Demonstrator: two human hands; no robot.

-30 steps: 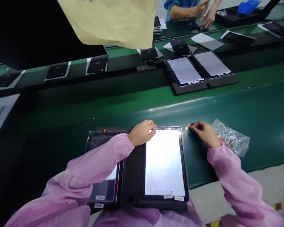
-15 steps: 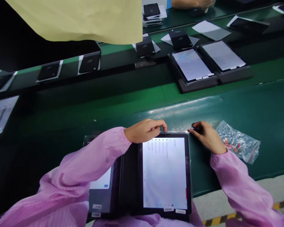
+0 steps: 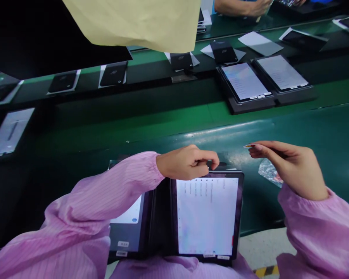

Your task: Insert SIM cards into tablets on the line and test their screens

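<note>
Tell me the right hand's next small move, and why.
Probably bring the right hand toward the far edge of the black-framed rectangular tablet with the lit whitish screen: it pinches a small, thin, white-and-yellow piece apart from the tablet, while the left hand is bent over that edge.

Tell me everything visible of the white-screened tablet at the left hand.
The tablet has a black bezel around a mostly white, glossy-looking screen, with small text lines running lengthwise near its far edge. Two white labels sit on the near bezel; a red strip marks the right side. It is screen up, right of another tablet. The left hand overlaps its far edge; actual contact is unclear.
</note>
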